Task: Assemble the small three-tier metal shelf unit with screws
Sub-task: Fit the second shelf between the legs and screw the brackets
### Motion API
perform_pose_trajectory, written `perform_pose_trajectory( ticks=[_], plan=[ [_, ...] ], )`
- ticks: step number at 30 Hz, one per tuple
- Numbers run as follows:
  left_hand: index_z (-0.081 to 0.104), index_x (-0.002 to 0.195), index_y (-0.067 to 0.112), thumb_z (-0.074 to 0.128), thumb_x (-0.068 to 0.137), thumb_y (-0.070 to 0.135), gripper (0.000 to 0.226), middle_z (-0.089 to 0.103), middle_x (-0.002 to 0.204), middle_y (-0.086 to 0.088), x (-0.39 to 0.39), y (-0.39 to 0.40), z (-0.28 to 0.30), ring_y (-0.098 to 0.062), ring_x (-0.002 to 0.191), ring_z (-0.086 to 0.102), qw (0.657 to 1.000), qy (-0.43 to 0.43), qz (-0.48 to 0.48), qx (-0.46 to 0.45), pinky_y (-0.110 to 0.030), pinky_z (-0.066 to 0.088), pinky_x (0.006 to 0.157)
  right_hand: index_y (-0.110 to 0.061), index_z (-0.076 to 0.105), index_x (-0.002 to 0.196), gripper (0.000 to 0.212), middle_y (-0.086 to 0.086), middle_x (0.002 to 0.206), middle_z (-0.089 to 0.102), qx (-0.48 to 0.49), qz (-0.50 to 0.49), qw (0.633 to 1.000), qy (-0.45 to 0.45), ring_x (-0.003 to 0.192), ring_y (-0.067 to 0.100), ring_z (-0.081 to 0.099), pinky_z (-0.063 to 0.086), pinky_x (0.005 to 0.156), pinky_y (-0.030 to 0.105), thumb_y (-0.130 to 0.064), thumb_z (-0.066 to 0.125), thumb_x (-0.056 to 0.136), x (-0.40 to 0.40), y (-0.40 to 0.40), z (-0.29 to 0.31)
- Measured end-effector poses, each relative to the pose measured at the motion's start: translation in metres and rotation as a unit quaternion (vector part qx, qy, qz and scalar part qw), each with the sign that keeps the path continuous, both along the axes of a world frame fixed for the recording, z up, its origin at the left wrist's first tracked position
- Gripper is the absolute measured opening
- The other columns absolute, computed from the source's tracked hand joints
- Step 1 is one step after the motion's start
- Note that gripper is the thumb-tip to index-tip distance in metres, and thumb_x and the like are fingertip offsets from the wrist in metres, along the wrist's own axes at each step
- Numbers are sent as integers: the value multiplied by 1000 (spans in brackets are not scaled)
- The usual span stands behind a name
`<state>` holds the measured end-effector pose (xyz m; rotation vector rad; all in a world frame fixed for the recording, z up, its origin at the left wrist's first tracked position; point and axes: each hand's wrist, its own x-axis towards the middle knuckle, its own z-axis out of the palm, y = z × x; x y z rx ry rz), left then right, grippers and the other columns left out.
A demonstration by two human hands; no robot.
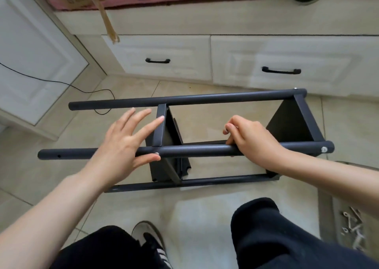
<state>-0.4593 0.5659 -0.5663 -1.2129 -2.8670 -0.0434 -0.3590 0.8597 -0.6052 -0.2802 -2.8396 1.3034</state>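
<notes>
Beige tiled floor (205, 217), white drawer fronts with black handles (158, 61) behind it, thin black cable (61, 83) trailing off left. The dark grey metal shelf frame (184, 99) lay on its side on the tiles in front of my knees, long axis running left to right across my view.

Going left: the near upper tubular post (194, 150) had a bare screw hole (59, 156) close to its left end, no tier fitted there yet. My left hand (123, 143) was spread wide, fingers loose over the post, thumb tip touching a small silver screw (157, 153) seated where the middle shelf panel (161, 125) met the post.

Middle to right: my right hand (252, 139) was curled over the same post, holding it steady; something small and pale was pinched at the fingertips, cannot tell what. The end shelf panel (287, 121) sat at the right, already fixed with a silver screw head (324, 149).

My judgement: the screw sat right under my left thumb, so the left hand was nearer for it, right hand only bracing. Loose silver screws (352, 225) lay far right on the floor.
</notes>
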Motion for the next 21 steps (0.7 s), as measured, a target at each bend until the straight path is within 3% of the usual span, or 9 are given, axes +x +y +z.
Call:
perform_pose_trajectory(
  ticks=[3, 5, 7, 10, 15, 18, 21],
  plan=[
    [24, 156, 40, 33, 93, 72, 72, 13, 168, 5, -20, 0, 8, -24, 156, 2, 988, -14, -105, -115, -44, 13, 124, -28, 54, 93, 22, -5, 69, 69, -8, 9, 1000, -20, 66, 6, 66, 56, 74, 37, -32, 37, 105, -2, 1, 2],
    [19, 156, 44, 17, 91, 78, 73, 1, 167, 13, -30, 1, 10, -16, 155, -11, 978, -28, -134, -155, -38, 2, 125, -29, 54, 90, 23, -4, 66, 69, -11, 13, 999, -29, 64, 5, 65, 55, 75, 39, -32, 37, 105, 0, 3, 0],
    [26, 155, 43, 10, 87, 82, 80, -3, 167, 13, -37, 3, 12, -14, 154, -16, 969, -35, -160, -184, -39, 1, 125, -30, 53, 87, 24, -5, 63, 69, -11, 18, 999, -38, 63, 4, 63, 54, 74, 39, -32, 37, 104, 3, 3, -2],
    [37, 151, 41, 12, 84, 89, 86, -1, 167, 13, -46, 6, 15, -12, 154, -16, 961, -35, -185, -200, -41, 2, 126, -30, 53, 84, 24, -6, 63, 68, -12, 12, 999, -42, 62, 5, 62, 53, 74, 40, -31, 38, 103, 4, 1, -5],
    [37, 150, 41, 21, 74, 99, 96, -5, 167, 15, -52, 1, 9, -11, 153, -18, 965, -52, -179, -184, -40, 1, 126, -29, 54, 84, 24, -9, 72, 70, -40, 4, 999, -30, 73, 17, 64, 53, 75, 44, -29, 40, 103, 7, -11, -3],
    [49, 141, 35, 31, 77, 95, 89, 7, 168, 10, -49, -5, 2, -12, 155, -6, 970, -54, -191, -144, -40, 7, 125, -23, 60, 85, 25, -11, 72, 71, -84, 20, 995, -44, 69, 15, 62, 53, 71, 36, -24, 43, 103, -4, -19, 2],
    [55, 136, 31, 37, 79, 90, 83, 17, 167, 7, -46, -10, -5, -12, 156, 2, 975, -52, -191, -103, -42, 10, 123, -12, 69, 88, 27, -4, 65, 65, -192, -2, 978, -82, 65, 9, 57, 54, 67, 28, -19, 47, 102, -26, -28, 1]
  ],
)
